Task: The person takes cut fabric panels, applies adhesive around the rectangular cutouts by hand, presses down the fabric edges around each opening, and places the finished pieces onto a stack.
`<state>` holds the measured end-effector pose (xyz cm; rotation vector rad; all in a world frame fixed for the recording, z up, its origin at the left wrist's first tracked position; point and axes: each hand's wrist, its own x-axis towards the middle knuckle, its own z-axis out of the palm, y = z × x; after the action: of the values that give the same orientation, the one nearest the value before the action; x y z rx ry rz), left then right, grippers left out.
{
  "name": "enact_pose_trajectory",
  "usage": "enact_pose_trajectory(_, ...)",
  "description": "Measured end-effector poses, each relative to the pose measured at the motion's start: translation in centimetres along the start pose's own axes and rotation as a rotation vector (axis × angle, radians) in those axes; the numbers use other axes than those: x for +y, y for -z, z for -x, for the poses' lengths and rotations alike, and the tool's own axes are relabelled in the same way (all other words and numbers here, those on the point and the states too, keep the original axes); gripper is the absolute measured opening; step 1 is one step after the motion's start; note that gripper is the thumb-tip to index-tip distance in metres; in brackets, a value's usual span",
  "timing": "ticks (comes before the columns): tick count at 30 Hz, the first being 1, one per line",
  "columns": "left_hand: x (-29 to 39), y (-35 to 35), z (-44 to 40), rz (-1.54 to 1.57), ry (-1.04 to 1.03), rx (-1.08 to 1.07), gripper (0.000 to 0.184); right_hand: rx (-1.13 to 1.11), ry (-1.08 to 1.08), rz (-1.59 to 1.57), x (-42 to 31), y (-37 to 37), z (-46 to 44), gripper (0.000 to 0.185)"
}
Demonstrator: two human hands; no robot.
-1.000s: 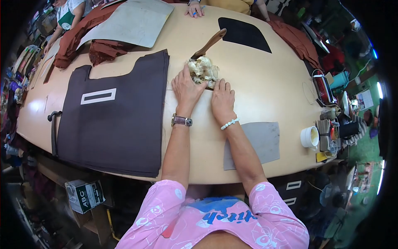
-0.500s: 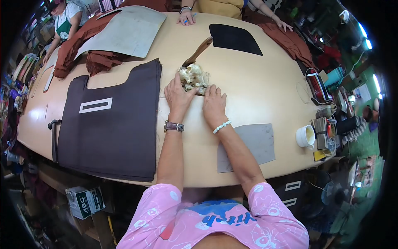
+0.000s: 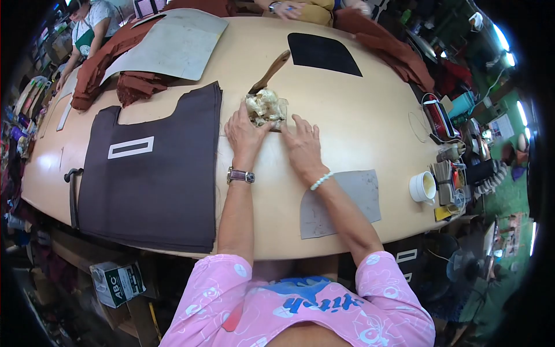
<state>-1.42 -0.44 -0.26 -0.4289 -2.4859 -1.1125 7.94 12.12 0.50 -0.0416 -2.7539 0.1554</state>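
Left hand (image 3: 245, 136) grasps a crusted container (image 3: 267, 106) at twelve o'clock, apparently steadying it. Right hand (image 3: 303, 146) spreads at the container's four o'clock, fingers loose; gripping would need closing.

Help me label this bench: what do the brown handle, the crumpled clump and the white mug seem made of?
Brown handle: probably wood, with a smooth, warm-brown sheen.
Crumpled clump: perhaps dried glue or plastic film; pale, glossy, wrinkled.
White mug: likely glazed ceramic, maybe plastic; smooth, bright white.

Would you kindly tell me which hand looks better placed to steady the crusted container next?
Probably the left hand: it curls against the crusted container, while the right hand spreads mostly beside it.
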Motion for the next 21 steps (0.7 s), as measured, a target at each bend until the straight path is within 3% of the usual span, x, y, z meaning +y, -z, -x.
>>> enact_pose_trajectory(3,0.7,0.4,0.3,-0.087,0.027,0.026,0.086,0.024,0.048,-0.188,1.5,2.9,0.9,0.041)
enact_pose_trajectory(6,0.9,0.4,0.4,-0.12,0.025,0.026,0.089,0.208,-0.066,-0.271,3.6,7.1,2.9,0.04)
enact_pose_trajectory(10,1.6,0.3,0.5,-0.058,0.026,0.112,0.086,0.318,-0.232,0.088,8.2,14.0,8.9,0.04)
enact_pose_trajectory(12,1.3,-0.1,0.1,-0.025,-0.041,0.199,0.075,0.411,-0.369,-0.051,9.8,15.7,13.0,0.038)
enact_pose_trajectory(14,0.9,-0.3,-0.3,-0.015,-0.121,0.275,0.068,0.4,-0.476,0.002,10.0,15.4,16.7,0.043)
enact_pose_trajectory(18,2.0,2.2,0.5,-0.09,-0.216,0.311,0.059,0.27,-0.489,0.069,7.8,9.6,21.2,0.057)
enact_pose_trajectory(21,1.8,6.6,2.4,-0.296,-0.138,0.225,0.058,0.177,-0.558,0.13,6.7,7.3,22.5,0.064)
